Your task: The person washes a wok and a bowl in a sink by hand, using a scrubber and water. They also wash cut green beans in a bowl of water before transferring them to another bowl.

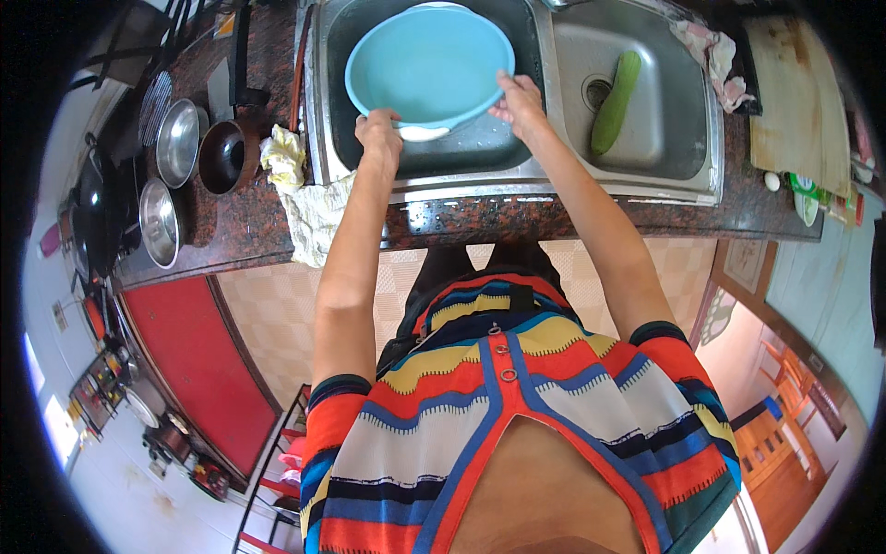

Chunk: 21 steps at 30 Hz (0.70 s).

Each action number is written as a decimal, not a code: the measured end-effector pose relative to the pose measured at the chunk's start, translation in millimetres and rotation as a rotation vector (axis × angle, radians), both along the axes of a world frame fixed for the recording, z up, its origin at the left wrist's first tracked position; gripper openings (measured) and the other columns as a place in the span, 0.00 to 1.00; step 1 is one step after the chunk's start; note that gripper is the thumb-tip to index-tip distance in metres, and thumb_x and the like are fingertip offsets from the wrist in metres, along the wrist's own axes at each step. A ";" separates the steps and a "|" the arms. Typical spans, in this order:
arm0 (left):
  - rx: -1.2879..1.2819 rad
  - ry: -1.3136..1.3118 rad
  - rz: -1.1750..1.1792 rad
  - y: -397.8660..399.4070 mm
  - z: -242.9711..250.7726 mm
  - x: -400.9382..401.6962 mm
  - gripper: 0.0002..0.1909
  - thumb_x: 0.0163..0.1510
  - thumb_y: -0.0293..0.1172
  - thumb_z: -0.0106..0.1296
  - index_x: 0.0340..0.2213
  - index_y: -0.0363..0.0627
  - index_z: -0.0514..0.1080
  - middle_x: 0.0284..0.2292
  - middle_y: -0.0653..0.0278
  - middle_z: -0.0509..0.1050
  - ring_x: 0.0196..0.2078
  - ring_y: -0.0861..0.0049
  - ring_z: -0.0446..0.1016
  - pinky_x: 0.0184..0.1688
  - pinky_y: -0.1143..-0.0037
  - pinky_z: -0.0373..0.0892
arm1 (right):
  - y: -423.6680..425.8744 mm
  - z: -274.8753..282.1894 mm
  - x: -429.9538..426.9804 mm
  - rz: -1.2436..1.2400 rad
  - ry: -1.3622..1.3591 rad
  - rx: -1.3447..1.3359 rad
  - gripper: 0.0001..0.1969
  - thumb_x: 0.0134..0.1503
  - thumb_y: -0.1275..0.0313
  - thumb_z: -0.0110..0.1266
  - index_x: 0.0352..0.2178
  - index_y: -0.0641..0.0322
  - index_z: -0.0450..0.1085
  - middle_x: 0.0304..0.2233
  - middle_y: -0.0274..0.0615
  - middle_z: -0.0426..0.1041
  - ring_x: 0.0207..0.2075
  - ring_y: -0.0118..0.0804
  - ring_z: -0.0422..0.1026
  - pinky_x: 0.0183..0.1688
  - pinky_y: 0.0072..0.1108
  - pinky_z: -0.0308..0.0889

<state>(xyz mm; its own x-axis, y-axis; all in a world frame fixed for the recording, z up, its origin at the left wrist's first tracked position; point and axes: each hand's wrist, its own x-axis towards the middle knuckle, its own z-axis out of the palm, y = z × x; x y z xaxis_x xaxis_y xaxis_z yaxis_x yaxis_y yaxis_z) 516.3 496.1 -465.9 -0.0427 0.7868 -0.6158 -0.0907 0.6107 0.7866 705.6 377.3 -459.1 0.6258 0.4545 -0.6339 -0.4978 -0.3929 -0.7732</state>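
A light blue plastic basin [429,66] is held in the left bowl of the steel double sink [471,156]. My left hand [379,131] grips its rim at the near left, by a white handle [422,133]. At the near right, my right hand [519,100] holds the same rim, thumb on top and fingers underneath. The inside of the basin looks smooth; whether it holds water I cannot tell. In the right sink bowl a long green squash [616,104] lies slanted beside the drain [595,90].
Left of the sink stand steel bowls [178,143], a brown bowl [225,158] and a crumpled cloth [284,156]. A wooden cutting board [796,104], an egg [772,181] and another cloth [713,59] lie on the right. The granite counter edge [477,225] runs before me.
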 end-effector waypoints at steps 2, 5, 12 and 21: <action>-0.110 -0.068 0.076 8.0 7.8 0.8 0.17 0.32 0.12 0.46 0.31 0.30 0.62 0.28 0.53 0.66 0.26 0.63 0.69 0.22 0.66 0.66 | 1.9 1.7 4.9 -0.022 0.150 0.173 0.16 0.53 0.62 0.46 0.35 0.65 0.60 0.31 0.44 0.69 0.27 0.37 0.71 0.24 0.26 0.71; -0.274 -0.083 0.032 29.0 6.3 -0.2 0.14 0.34 0.12 0.43 0.29 0.29 0.61 0.30 0.49 0.65 0.30 0.54 0.69 0.31 0.53 0.68 | 2.6 -36.2 11.4 0.187 0.012 -0.015 0.15 0.53 0.63 0.45 0.39 0.61 0.62 0.33 0.43 0.69 0.31 0.37 0.69 0.30 0.27 0.69; -0.395 -0.157 -0.038 50.7 -11.6 -23.6 0.10 0.37 0.17 0.40 0.27 0.32 0.58 0.29 0.53 0.64 0.29 0.55 0.69 0.30 0.59 0.71 | 8.9 -32.5 -30.6 0.781 -0.612 -0.490 0.21 0.48 0.65 0.42 0.42 0.65 0.65 0.44 0.53 0.67 0.48 0.46 0.65 0.52 0.30 0.58; -0.299 -0.142 -0.135 20.7 32.6 -46.9 0.14 0.33 0.15 0.38 0.28 0.33 0.61 0.29 0.55 0.66 0.30 0.60 0.69 0.36 0.62 0.71 | 17.3 -66.0 -7.6 1.032 -0.686 -0.623 0.28 0.53 0.68 0.39 0.56 0.55 0.48 0.60 0.49 0.30 0.60 0.52 0.42 0.55 0.37 0.51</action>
